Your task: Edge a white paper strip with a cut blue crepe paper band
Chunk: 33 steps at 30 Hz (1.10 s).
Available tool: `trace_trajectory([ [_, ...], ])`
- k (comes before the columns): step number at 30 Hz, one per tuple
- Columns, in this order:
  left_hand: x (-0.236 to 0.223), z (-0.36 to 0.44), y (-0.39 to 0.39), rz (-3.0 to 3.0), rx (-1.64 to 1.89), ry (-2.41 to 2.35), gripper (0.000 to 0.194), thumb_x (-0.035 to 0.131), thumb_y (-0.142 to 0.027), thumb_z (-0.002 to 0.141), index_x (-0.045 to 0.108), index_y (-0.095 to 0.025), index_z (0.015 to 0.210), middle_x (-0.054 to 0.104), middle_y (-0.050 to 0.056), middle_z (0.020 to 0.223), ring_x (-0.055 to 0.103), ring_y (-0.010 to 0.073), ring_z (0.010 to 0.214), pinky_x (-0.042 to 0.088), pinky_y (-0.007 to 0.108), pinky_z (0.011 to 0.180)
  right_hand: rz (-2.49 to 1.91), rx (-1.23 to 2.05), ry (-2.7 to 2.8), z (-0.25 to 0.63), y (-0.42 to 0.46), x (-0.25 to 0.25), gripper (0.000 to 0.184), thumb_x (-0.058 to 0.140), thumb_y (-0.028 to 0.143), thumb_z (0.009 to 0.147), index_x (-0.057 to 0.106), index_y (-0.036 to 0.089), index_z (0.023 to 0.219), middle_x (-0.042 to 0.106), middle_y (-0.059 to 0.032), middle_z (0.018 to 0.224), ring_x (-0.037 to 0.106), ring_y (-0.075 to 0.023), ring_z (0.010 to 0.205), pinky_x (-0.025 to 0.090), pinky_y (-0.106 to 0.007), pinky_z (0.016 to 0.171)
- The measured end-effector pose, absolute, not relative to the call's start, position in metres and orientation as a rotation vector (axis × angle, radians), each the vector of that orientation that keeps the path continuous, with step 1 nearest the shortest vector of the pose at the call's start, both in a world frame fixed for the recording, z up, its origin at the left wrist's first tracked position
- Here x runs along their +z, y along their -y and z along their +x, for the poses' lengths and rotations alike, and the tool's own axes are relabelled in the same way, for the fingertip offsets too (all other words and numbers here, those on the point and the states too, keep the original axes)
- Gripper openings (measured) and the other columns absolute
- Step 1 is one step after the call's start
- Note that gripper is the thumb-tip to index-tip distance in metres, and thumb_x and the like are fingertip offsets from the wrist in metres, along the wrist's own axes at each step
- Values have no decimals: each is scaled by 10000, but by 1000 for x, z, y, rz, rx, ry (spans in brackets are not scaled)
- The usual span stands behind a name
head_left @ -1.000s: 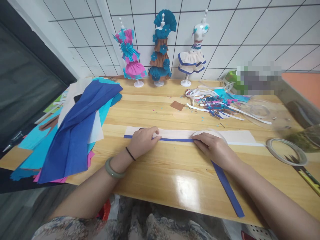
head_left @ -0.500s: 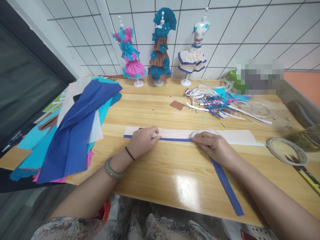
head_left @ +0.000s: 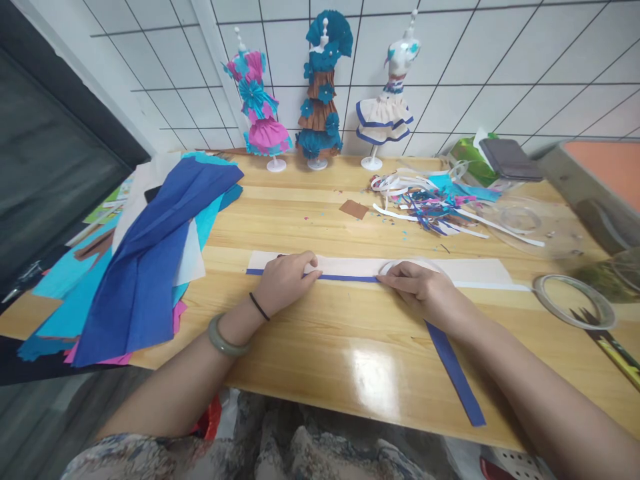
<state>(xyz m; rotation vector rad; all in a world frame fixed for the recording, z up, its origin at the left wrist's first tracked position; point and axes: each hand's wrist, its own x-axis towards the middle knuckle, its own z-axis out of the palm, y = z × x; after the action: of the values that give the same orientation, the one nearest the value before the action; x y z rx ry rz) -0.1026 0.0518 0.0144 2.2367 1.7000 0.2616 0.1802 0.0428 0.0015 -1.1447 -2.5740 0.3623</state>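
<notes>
A long off-white strip of crepe paper (head_left: pixel 345 267) lies across the table, with a narrow blue edging along its lower edge on the left part. My left hand (head_left: pixel 290 273) rests on this strip, fingers curled and thumb bent, holding it down. Something small and dark peeks out behind that hand. With thumb and fingertips together, my right hand (head_left: pixel 415 283) pinches a blue paper strip (head_left: pixel 455 373) at the lower edge of the off-white one. The loose end of the blue strip slants toward the table's front. Behind my right hand, a white tape roll (head_left: pixel 387 267) is partly hidden.
Folded crepe paper (head_left: pixel 165 240) is piled at the left. Three dressed mini mannequins (head_left: pixel 320 100) stand along the wall. Paper scraps (head_left: pixel 440 203) lie heaped at the back right. On the right are another tape roll (head_left: pixel 575 280), scissors (head_left: pixel 617 357) and a grey box (head_left: pixel 580 180).
My right hand has slid slightly left along the lower edge, and the blue strip's loose end has shifted a little with it. My left hand stays in place.
</notes>
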Motion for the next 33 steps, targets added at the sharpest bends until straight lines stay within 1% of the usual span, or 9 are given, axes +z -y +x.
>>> trace_trajectory([
  [5, 13, -103, -52, 2245, 277, -1682, 191, 461, -401, 824, 549, -246, 893, 638, -17, 779, 589, 172, 770, 380, 276, 684, -1168, 330, 2592, 180, -42, -1, 335, 369, 249, 896, 645, 244, 1086, 599, -73, 850, 540, -142, 689, 421, -244, 595],
  [10, 13, -104, -53, 2244, 285, -1670, 190, 459, -399, 823, 551, -248, 892, 630, -18, 769, 584, 170, 745, 374, 277, 673, -1156, 325, 2583, 181, -42, -4, 322, 393, 247, 883, 637, 262, 1093, 594, -62, 859, 542, -141, 681, 412, -239, 593],
  [14, 13, -104, -53, 2245, 278, -1676, 190, 468, -402, 819, 551, -248, 894, 633, -17, 762, 584, 175, 756, 373, 272, 671, -1205, 315, 2567, 179, -39, -2, 319, 368, 280, 901, 648, 253, 1051, 578, -53, 823, 532, -137, 663, 396, -234, 570],
  [18, 13, -103, -52, 2258, 285, -1676, 199, 463, -402, 821, 553, -244, 901, 628, -17, 761, 585, 171, 754, 376, 273, 672, -1259, 381, 2539, 176, -37, 0, 326, 346, 329, 910, 643, 245, 1014, 571, -54, 835, 531, -145, 685, 395, -240, 570],
  [24, 14, -103, -52, 2269, 268, -1684, 201, 461, -397, 825, 552, -236, 903, 626, -20, 762, 584, 164, 744, 377, 272, 670, -1300, 465, 2560, 175, -38, 2, 327, 338, 320, 905, 632, 224, 1010, 561, -72, 884, 513, -149, 675, 382, -251, 574],
  [30, 14, -102, -52, 2291, 261, -1694, 193, 457, -390, 833, 548, -233, 899, 628, -20, 763, 578, 161, 713, 371, 271, 640, -1314, 379, 2614, 170, -34, 6, 344, 322, 294, 910, 637, 218, 1026, 564, -85, 880, 510, -171, 723, 397, -274, 636],
  [33, 11, -102, -52, 2358, 255, -1711, 181, 429, -355, 857, 540, -220, 903, 631, -11, 760, 576, 157, 705, 375, 270, 642, -1335, 304, 2628, 167, -31, 8, 354, 314, 281, 910, 638, 224, 1043, 577, -91, 900, 511, -185, 749, 404, -291, 662],
])
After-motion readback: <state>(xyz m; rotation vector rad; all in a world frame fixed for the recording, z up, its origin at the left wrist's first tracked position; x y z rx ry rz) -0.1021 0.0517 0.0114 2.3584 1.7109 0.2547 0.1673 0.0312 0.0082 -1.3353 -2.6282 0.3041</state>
